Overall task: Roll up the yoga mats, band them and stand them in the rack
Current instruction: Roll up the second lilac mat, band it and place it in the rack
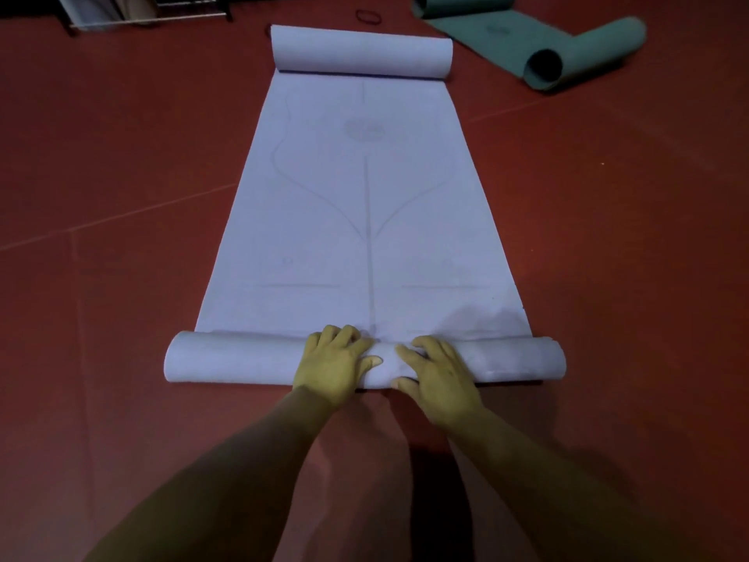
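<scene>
Lilac mat [364, 204] on the red floor [121, 156], spread flat in the middle and rolled at both ends. Lies lengthwise away from the person, with faint lines printed on the flat part. At the mat's near end, a thick roll [227, 361]; at its far end, a second roll [360, 54].

On the middle of the thick roll, left hand [334, 358] and right hand [439, 373], side by side and almost touching. Fingers of both bent over the top of the roll, a little spread, with the tips down on its far side. Thumbs pointing toward each other.

Just beyond the mat's far end, a dark band [368, 16] loose on the floor. To the right of that far end, a green mat [527, 42], partly unrolled, with curled ends. To the left of it, a metal rack [133, 16], only its lower part in view.
</scene>
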A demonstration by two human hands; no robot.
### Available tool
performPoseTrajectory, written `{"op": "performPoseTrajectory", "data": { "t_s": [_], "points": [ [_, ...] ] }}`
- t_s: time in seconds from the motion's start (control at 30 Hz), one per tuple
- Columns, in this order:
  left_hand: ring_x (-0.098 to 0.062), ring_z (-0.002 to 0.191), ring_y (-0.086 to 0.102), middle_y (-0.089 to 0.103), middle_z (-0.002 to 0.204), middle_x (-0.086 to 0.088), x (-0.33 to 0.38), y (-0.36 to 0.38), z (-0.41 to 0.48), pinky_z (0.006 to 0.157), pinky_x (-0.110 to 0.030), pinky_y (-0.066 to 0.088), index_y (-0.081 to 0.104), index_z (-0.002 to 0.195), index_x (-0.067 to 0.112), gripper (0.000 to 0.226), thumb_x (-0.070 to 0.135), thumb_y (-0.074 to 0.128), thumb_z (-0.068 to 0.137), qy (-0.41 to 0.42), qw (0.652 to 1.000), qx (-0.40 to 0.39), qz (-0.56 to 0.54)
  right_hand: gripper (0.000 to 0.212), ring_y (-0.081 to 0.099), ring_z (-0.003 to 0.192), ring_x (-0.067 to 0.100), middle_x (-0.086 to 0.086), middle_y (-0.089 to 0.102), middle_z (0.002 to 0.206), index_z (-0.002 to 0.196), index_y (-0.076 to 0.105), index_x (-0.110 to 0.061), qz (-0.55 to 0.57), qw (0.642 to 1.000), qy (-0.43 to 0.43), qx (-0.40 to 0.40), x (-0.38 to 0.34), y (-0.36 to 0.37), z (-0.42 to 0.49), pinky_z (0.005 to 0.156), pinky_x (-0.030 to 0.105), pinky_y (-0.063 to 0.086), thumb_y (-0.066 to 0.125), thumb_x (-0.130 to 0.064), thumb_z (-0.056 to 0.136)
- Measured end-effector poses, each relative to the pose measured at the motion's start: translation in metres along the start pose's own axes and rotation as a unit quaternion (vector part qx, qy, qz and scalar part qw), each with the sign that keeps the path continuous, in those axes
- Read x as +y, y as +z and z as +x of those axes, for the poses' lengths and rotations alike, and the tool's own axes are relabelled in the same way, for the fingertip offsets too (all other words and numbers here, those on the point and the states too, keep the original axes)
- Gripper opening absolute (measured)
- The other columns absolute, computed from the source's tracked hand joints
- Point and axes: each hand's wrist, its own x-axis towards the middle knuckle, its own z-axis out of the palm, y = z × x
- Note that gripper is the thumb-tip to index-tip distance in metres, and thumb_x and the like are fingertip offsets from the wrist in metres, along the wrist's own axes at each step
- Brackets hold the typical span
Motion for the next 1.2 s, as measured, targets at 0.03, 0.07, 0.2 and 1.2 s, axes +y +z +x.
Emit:
{"op": "performPoseTrajectory", "data": {
  "t_s": [0.03, 0.07, 0.2, 1.2],
  "points": [
    [-0.025, 0.086, 0.06, 0.064, 0.098, 0.006, -0.002, 0.002, 0.004, 0.078, -0.039, 0.039, 0.074, 0.104, 0.029, 0.048, 0.057, 0.038, 0.091, 0.007, 1.0, 0.02, 0.017, 0.053, 0.065, 0.094, 0.027, 0.004, 0.065, 0.109, 0.11, 0.075, -0.017, 0.009, 1.0, 0.003, -0.001, 0.002, 0.002, 0.003, 0.089, 0.038, 0.056, 0.051, -0.053, 0.078],
    [-0.024, 0.085, 0.059, 0.063, 0.096, 0.005, -0.002, 0.004, 0.006, 0.078, -0.038, 0.034, 0.073, 0.103, 0.028, 0.046, 0.056, 0.039, 0.091, 0.011, 0.999, 0.041, 0.031, 0.053, 0.065, 0.093, 0.028, 0.004, 0.065, 0.108, 0.111, 0.075, -0.018, 0.018, 1.0, 0.002, 0.0, 0.004, 0.004, 0.005, 0.088, 0.039, 0.056, 0.051, -0.052, 0.078],
    [-0.024, 0.084, 0.052, 0.059, 0.097, 0.003, 0.007, 0.004, -0.002, 0.076, -0.039, 0.031, 0.067, 0.103, 0.024, 0.038, 0.052, 0.043, 0.096, 0.014, 0.993, 0.113, 0.041, 0.053, 0.065, 0.092, 0.028, 0.003, 0.062, 0.107, 0.114, 0.074, -0.019, 0.054, 0.998, -0.004, 0.008, 0.013, 0.008, 0.015, 0.086, 0.043, 0.054, 0.053, -0.053, 0.08],
    [-0.025, 0.111, 0.05, 0.06, 0.117, 0.004, -0.005, 0.004, 0.047, 0.1, -0.034, 0.029, 0.069, 0.119, 0.027, 0.053, 0.057, 0.031, 0.097, -0.105, 0.993, 0.017, -0.053, 0.044, 0.059, 0.1, 0.027, 0.005, 0.065, 0.109, 0.109, 0.075, -0.016, 0.091, 0.993, 0.013, 0.075, 0.013, 0.019, 0.069, 0.091, 0.042, 0.054, 0.054, -0.047, 0.086]
  ]
}}
